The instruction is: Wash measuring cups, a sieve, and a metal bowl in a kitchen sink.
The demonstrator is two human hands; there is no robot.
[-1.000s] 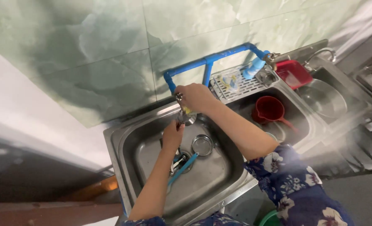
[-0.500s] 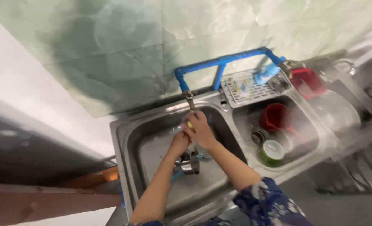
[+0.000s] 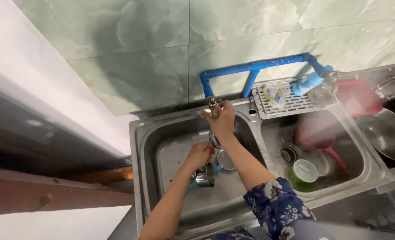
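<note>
My right hand (image 3: 220, 119) reaches up and grips the small metal tap (image 3: 212, 104) at the back of the left sink basin (image 3: 170, 146). My left hand (image 3: 199, 155) hangs lower inside the basin and holds a small shiny steel cup (image 3: 205, 176) with a blue-handled utensil (image 3: 216, 169) beside it. A round metal strainer (image 3: 225, 159) lies on the basin floor under my right forearm. My right arm wears a blue floral sleeve (image 3: 277, 206).
A blue pipe (image 3: 255, 67) runs along the green marble wall tiles. A perforated metal rack (image 3: 290, 103) sits between the basins. The right basin holds a red ladle-like cup (image 3: 317, 135) and a green-rimmed cup (image 3: 305, 171). A red tub (image 3: 357, 98) and steel pan (image 3: 390, 131) stand right.
My right hand rose from the basin back up to the tap. My left hand stayed low in the basin with the steel cup. The camera view shifted left.
</note>
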